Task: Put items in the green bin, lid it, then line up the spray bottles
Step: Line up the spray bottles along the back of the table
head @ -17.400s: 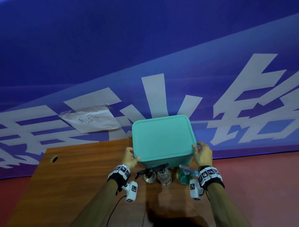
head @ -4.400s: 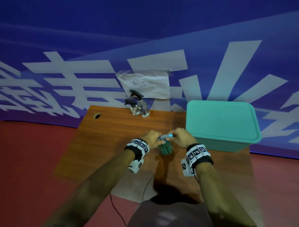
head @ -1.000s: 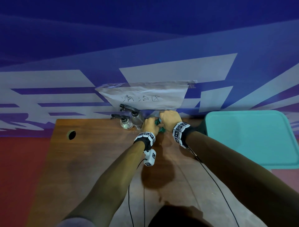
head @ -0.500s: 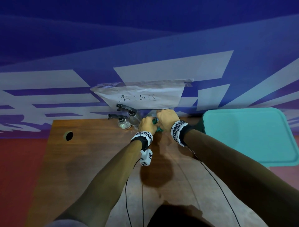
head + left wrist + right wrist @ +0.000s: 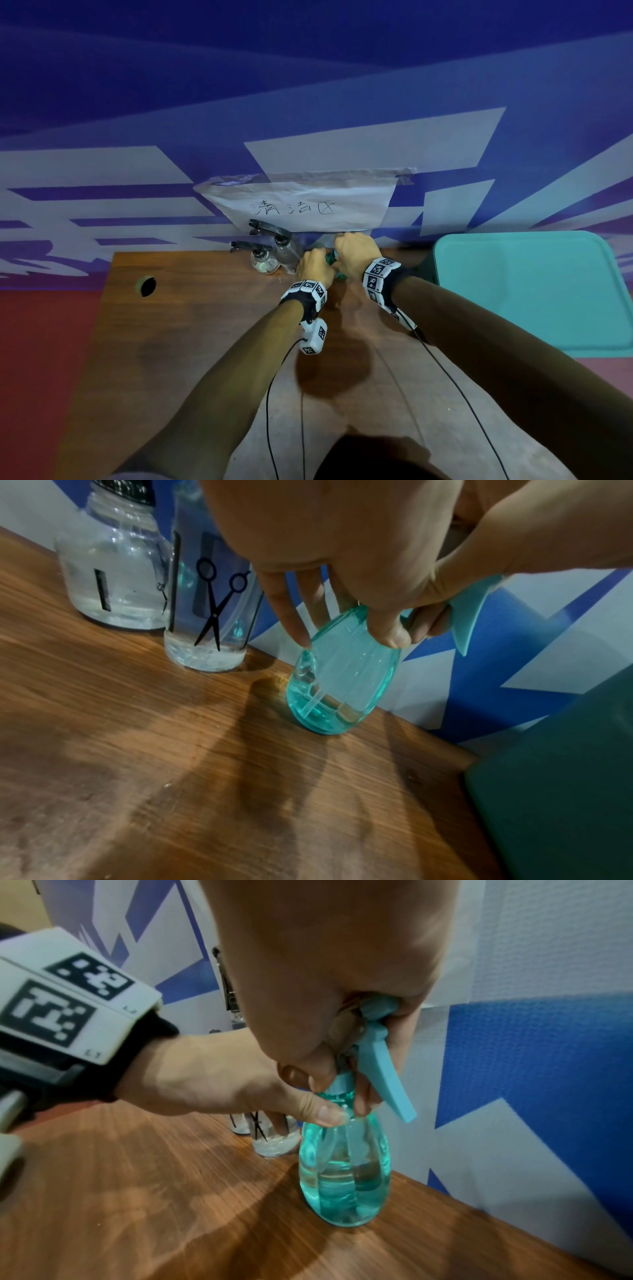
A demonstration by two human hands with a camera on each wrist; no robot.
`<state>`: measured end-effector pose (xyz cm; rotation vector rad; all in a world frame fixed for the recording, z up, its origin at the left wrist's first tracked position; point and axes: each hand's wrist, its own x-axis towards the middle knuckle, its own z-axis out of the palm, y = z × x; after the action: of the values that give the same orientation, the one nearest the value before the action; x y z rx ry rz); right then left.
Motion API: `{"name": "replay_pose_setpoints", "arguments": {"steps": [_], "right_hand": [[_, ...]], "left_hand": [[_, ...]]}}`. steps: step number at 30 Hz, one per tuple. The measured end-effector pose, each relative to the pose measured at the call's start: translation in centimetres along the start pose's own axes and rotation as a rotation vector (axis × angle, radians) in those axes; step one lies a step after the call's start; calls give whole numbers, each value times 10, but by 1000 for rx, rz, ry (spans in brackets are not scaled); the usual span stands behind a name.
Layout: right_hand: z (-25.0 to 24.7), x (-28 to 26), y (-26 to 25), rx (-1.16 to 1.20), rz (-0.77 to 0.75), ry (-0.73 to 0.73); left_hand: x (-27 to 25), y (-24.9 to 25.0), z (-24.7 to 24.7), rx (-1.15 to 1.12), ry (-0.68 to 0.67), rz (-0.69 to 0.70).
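Both my hands grip the teal spray bottle (image 5: 344, 1175): left hand (image 5: 219, 1074) round its shoulder, right hand (image 5: 329, 969) round its head, standing at the table's (image 5: 205, 342) back edge beside two clear bottles (image 5: 205, 599).

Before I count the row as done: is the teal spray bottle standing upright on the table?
Upright: the teal spray bottle has its base on the table, both hands holding it.

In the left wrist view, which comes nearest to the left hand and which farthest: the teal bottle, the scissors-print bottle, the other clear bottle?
1. Teal bottle: gripped by the left hand, at the table's back edge.
2. Scissors-print bottle: just left of it.
3. Other clear bottle: farthest left.
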<state>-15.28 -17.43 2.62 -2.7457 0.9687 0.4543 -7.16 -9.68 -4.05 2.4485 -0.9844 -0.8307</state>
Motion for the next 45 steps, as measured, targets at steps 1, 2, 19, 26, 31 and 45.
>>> {"name": "replay_pose_setpoints", "arguments": {"steps": [1,2,19,26,31,45], "right_hand": [[0,1,1,-2,-10,-2],[1,2,3,-3,-20,-1],[1,-2,4,-170,-41,0],[0,-17,-3,-59,-100,156],[-15,-45,-19,99,-187,283],[-40,-77,-63,311,-208,278]], "left_hand": [[0,0,1,-12,-3,-4],[1,0,1,-23,-10,-8],[-41,-36,-17,-185,-186,103],[-55,-80,-52,-119,-39,-19],[-62,-78,-87,-86,3,-91],[-65,-52,-96,-335,259,38]]}}
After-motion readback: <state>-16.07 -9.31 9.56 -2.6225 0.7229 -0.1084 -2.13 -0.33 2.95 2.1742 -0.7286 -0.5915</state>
